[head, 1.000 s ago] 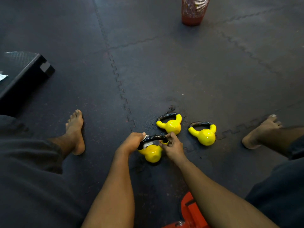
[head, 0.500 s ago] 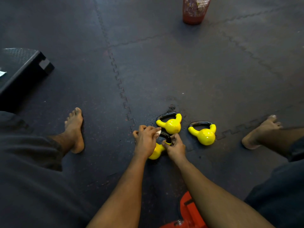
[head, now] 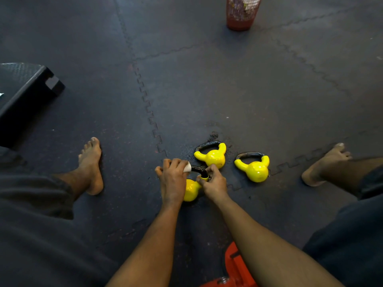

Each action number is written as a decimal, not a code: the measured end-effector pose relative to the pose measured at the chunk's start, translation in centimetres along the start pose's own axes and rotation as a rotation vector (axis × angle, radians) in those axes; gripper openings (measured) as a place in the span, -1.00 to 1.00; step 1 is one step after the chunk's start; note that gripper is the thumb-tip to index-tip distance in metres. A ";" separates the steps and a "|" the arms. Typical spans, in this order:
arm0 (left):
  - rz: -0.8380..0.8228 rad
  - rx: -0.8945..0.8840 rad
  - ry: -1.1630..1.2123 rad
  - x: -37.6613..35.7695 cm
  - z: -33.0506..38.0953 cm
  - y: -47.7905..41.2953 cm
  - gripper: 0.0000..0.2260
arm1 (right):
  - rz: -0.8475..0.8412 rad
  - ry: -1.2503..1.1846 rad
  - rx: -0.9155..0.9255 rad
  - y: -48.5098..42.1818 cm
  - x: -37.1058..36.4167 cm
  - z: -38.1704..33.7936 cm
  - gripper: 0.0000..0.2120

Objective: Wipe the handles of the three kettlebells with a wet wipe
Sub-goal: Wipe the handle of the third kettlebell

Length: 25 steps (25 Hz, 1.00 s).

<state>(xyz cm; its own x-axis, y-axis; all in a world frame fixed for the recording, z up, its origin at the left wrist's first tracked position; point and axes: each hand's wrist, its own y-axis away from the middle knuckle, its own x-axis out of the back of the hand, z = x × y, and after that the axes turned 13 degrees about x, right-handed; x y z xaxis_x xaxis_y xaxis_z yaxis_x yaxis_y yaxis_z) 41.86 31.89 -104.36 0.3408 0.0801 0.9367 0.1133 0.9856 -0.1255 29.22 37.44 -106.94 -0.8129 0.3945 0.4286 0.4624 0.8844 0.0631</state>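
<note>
Kettlebell handle (head: 199, 169) (black bar on the closest yellow bell) is what we're working on. Our left hand (head: 173, 179) is curling its fingers over the wet wipe (head: 187, 167) and pressing it onto the left part of the bar. Our right hand (head: 214, 183) is pinching the bar's right end just above the yellow collar, steadying it. The nearest kettlebell (head: 191, 190) is sitting on the floor mat (head: 207, 90) between our wrists, half hidden under the left hand. The middle kettlebell (head: 213, 157) and right kettlebell (head: 256, 169) are sitting just beyond it, handles pointing away, nothing touching them.

Progress call: we're treating this as one handle in progress. Nothing is showing whether the other two are already wiped. The dark patch (head: 213, 136) by the middle one could be wet, can't tell. We're finishing this bar, then doing whichever ones remain.
</note>
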 end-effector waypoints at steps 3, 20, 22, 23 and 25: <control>-0.011 0.139 0.028 0.1 -1.6 -0.2 -0.73 | -0.001 0.021 0.004 0.0 0.0 -0.1 -0.71; -0.029 0.399 0.537 -1.4 -0.8 1.4 -0.65 | -0.014 0.000 0.007 -0.5 -0.5 0.0 -0.69; -0.064 0.443 0.603 -1.4 -1.2 0.9 -0.69 | -0.015 -0.016 0.012 -0.6 -0.6 -0.1 -0.70; -0.107 0.454 0.632 -1.5 -1.6 0.6 -0.71 | -0.012 -0.025 0.010 -0.6 -0.7 -0.1 -0.71; -0.244 0.454 0.667 -1.4 -2.7 -0.1 -0.75 | -0.004 -0.043 0.006 -0.7 -0.8 -0.1 -0.71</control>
<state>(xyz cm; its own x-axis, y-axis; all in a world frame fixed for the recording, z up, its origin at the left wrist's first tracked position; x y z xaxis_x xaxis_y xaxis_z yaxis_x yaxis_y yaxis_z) 43.89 31.30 -106.52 0.8515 -0.1073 0.5132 -0.0824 0.9393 0.3330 29.55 36.54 -107.25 -0.8293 0.4011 0.3890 0.4570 0.8875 0.0593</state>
